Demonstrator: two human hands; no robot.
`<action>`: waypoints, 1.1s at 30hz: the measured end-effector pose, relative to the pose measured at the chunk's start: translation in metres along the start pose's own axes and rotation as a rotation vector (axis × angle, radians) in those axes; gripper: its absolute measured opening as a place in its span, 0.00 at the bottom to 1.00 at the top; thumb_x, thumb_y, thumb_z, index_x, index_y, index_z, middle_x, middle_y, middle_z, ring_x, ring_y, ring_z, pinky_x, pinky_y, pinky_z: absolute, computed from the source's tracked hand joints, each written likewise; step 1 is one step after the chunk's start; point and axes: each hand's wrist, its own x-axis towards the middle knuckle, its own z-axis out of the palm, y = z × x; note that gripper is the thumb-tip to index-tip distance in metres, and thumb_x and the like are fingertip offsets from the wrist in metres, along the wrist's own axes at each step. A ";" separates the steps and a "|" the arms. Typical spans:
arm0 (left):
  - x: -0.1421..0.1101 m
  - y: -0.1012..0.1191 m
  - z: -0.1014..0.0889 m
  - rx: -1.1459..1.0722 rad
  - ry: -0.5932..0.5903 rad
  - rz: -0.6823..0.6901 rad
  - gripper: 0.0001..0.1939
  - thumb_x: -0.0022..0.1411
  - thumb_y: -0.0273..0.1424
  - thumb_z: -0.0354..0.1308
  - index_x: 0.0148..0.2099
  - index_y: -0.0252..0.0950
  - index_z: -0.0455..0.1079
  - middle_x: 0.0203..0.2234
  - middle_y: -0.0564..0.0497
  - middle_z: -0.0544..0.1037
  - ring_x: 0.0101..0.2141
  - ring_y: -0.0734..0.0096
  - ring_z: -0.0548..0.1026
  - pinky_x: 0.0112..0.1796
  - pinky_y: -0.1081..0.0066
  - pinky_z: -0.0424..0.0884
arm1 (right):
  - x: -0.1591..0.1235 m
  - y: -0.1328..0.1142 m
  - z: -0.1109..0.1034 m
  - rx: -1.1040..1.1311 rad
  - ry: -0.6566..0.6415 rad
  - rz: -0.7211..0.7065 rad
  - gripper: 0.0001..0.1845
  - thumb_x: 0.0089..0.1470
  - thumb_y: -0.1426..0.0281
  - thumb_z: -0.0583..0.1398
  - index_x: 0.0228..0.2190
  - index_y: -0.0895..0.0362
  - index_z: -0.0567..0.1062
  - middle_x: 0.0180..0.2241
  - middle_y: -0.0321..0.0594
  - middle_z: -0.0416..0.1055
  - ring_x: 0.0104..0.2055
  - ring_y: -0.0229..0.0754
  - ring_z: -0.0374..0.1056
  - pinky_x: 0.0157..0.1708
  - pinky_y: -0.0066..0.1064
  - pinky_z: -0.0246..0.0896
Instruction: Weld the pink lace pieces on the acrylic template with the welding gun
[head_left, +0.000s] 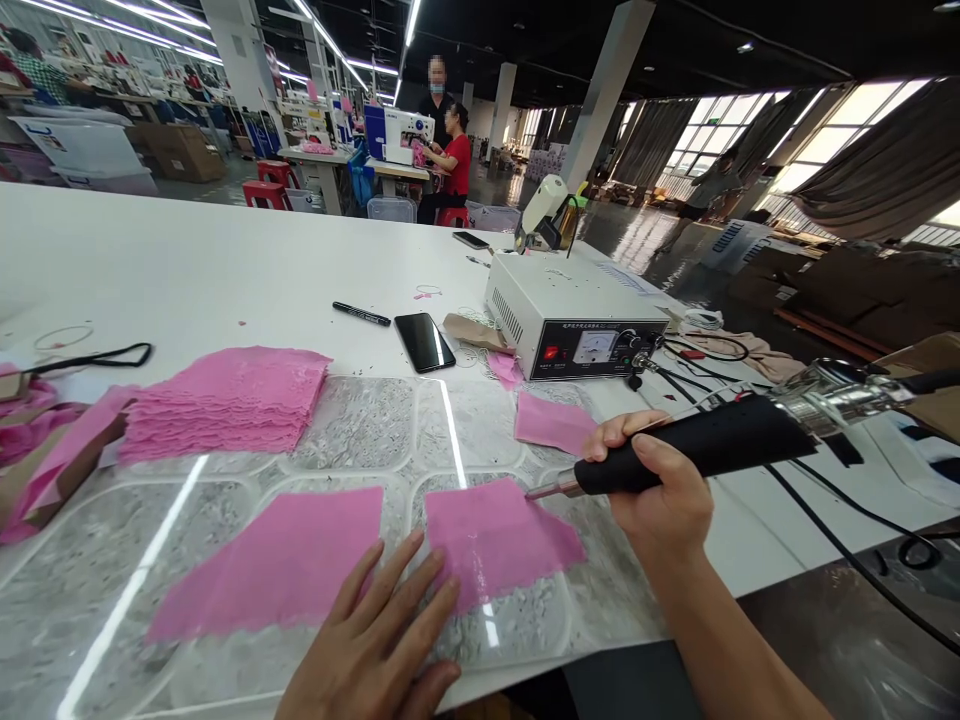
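Observation:
My right hand (667, 480) is wrapped around the black grip of an ultrasonic cutter (697, 440). The cutter's metal tip touches the upper edge of a pink fabric piece (487, 540). Flat with fingers spread, my left hand (382, 630) lies between that piece and a second pink fabric piece (300, 560), its fingertips over their near edges. Both pieces rest on a clear sheet with a grey marbled pattern (360, 420). A thick stack of pink fabric (225, 400) sits behind them to the left, and a small pink strip (555, 422) lies close to the cutter.
A white control box (592, 310) with a dial and lit red switch stands at the back right, cables trailing from it. A phone (424, 342) and a black marker (361, 314) lie mid-table. Pink and brown scraps (67, 450) are at left. People work at sewing machines beyond.

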 end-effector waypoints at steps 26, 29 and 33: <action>-0.001 -0.004 -0.001 0.009 -0.006 0.078 0.17 0.64 0.32 0.55 0.54 0.32 0.70 0.52 0.47 0.73 0.61 0.56 0.58 0.64 0.57 0.44 | -0.009 -0.010 -0.020 -0.011 0.002 -0.053 0.05 0.41 0.68 0.62 0.23 0.56 0.70 0.22 0.33 0.64 0.23 0.36 0.63 0.25 0.31 0.61; -0.001 -0.005 -0.001 0.014 -0.003 0.092 0.18 0.64 0.32 0.55 0.54 0.32 0.70 0.53 0.47 0.73 0.62 0.55 0.57 0.64 0.56 0.44 | -0.009 -0.015 -0.023 -0.009 0.020 -0.063 0.04 0.41 0.69 0.61 0.24 0.55 0.71 0.23 0.33 0.64 0.23 0.36 0.63 0.25 0.31 0.61; 0.001 -0.005 0.000 0.016 -0.003 0.101 0.18 0.65 0.33 0.54 0.55 0.34 0.70 0.53 0.48 0.73 0.62 0.57 0.58 0.64 0.57 0.44 | -0.012 -0.025 -0.031 -0.015 0.054 -0.083 0.04 0.41 0.69 0.60 0.23 0.56 0.70 0.22 0.33 0.62 0.22 0.35 0.62 0.25 0.30 0.60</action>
